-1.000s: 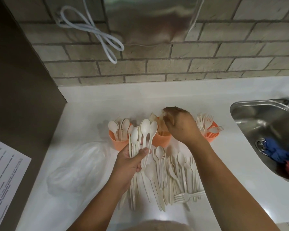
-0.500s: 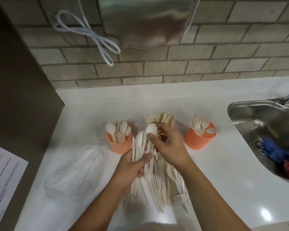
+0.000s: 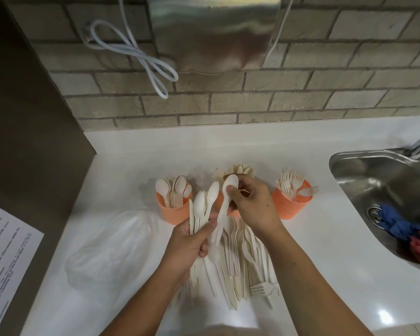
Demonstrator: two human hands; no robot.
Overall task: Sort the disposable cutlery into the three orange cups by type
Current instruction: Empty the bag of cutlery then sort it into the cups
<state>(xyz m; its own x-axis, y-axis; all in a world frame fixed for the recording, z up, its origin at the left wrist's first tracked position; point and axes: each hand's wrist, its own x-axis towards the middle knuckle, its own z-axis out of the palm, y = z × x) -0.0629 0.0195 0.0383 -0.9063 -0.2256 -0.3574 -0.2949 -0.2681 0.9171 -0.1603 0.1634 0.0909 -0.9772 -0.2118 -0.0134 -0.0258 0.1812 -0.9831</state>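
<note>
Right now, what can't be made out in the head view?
- Middle orange cup: mostly hidden behind the right hand and the spoon it pinches.
- Printed sheet: cut off by the left edge, text too blurred to read.
- Sink: cut off by the right edge.
- Left hand: its bundle's handles are covered.

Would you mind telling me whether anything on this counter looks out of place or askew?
Mostly tidy. One fork in the right cup lies tipped sideways over the rim while the others stand upright. A crumpled clear plastic bag sits loose left of the unsorted pile, and coloured cloths lie in the sink.
</note>
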